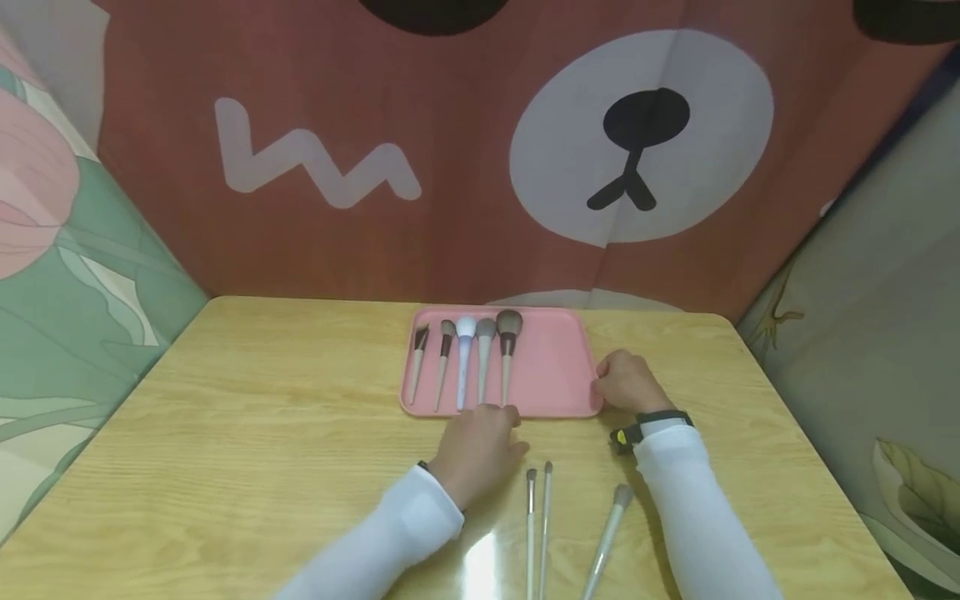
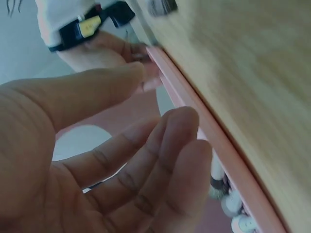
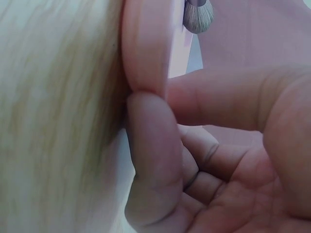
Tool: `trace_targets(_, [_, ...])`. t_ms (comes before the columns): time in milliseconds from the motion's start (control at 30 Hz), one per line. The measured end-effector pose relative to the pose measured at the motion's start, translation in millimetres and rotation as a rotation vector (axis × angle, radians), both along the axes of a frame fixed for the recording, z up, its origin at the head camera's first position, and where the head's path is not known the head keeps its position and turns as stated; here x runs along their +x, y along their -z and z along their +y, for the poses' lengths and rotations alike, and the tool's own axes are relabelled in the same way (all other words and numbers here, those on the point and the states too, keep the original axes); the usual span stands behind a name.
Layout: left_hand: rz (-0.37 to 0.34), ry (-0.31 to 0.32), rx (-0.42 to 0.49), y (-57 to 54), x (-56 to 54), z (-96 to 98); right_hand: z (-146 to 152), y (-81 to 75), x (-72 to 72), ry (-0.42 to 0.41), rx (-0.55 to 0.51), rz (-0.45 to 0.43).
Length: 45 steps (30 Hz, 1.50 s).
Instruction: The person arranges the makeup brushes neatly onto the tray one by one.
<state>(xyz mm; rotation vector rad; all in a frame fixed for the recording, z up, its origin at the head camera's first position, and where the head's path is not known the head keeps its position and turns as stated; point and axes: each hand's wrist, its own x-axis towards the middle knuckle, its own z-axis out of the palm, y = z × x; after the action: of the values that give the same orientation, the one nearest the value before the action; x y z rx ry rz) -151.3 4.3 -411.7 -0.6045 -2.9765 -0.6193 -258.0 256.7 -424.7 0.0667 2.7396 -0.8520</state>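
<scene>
A pink tray (image 1: 555, 367) lies on the table, with several makeup brushes side by side on its left and middle part. Among them are a white-headed brush (image 1: 465, 358) and a large dark one (image 1: 508, 342). My right hand (image 1: 630, 382) pinches the tray's right edge between thumb and forefinger (image 3: 153, 131), as the right wrist view shows. At the tray's front edge is my left hand (image 1: 477, 450), thumb apart from loosely bent fingers (image 2: 180, 136). Nothing sits between them; whether the fingertips touch the rim I cannot tell.
Nearer me on the table (image 1: 262, 433) lie two thin brushes, one on the left (image 1: 531, 525) and one beside it (image 1: 547, 517), plus a thicker slanted brush (image 1: 609, 537). Behind the table hangs a brown cloth (image 1: 465, 233) with a bear face.
</scene>
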Motion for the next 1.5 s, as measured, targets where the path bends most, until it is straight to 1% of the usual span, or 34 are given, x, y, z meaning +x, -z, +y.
trace_targets(67, [0.006,0.022,-0.022,1.0,7.0,0.8,0,2.0,0.9,0.002,-0.002,0.0])
trace_targets(167, [-0.004,0.051,-0.059,2.9,16.5,2.3,0,4.0,1.5,-0.004,-0.002,0.015])
trace_targets(267, [-0.013,0.082,-0.093,3.7,22.8,4.1,0,4.5,0.8,-0.004,0.002,0.019])
trace_targets(367, [-0.039,0.108,-0.118,3.3,26.2,7.1,1,4.6,0.8,-0.003,-0.001,0.017])
trace_targets(500, [-0.09,0.113,-0.162,1.0,29.9,11.9,2,5.4,1.7,-0.001,-0.001,0.021])
trace_targets(567, [-0.098,0.11,-0.186,-0.4,31.9,13.8,3,5.3,2.0,-0.003,-0.002,0.026])
trace_targets(667, [-0.092,0.109,-0.221,-0.6,34.8,15.5,3,5.4,2.4,-0.006,-0.006,0.032])
trace_targets(733, [-0.093,0.109,-0.227,-0.7,36.5,16.1,4,5.6,2.5,-0.011,-0.002,0.041])
trace_targets(867, [-0.096,0.11,-0.239,-0.8,37.3,16.2,3,5.4,2.2,-0.012,0.003,0.049])
trace_targets(1067, [-0.094,0.082,-0.243,-2.0,34.7,13.3,2,5.2,1.5,-0.009,0.0,0.044])
trace_targets(1300, [-0.142,0.059,-0.187,-2.9,30.0,8.2,2,5.4,1.4,-0.011,0.005,0.048])
trace_targets(1400, [-0.14,0.056,-0.168,-2.1,27.0,4.9,1,5.0,1.5,-0.004,0.001,0.045])
trace_targets(1500, [-0.115,0.051,-0.153,-0.6,24.9,2.1,0,4.5,2.2,-0.004,-0.001,0.039])
